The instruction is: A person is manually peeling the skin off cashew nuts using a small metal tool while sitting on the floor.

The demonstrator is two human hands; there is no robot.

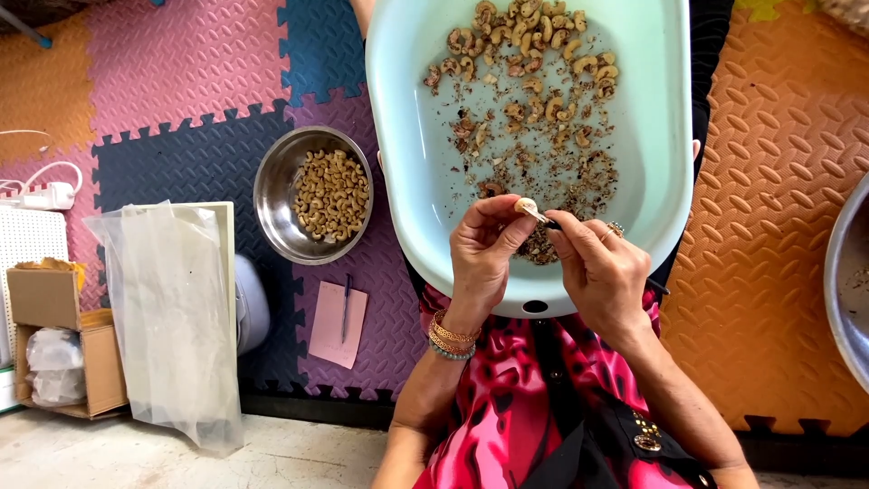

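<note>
A single pale cashew nut [524,206] sits pinched between the fingertips of the left hand [482,252], over the near rim of a light blue oval tub [407,136]; a thin dark-handled blade [549,222], held in the right hand [602,272], touches the nut's right side; unpeeled brownish cashews [534,41] lie heaped at the tub's far edge; flakes of skin [543,172] scatter across its middle toward the near rim.

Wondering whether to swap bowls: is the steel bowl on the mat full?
Partly full: the steel bowl holds a heap of pale nuts on one side, with bare metal showing beside them.
</note>
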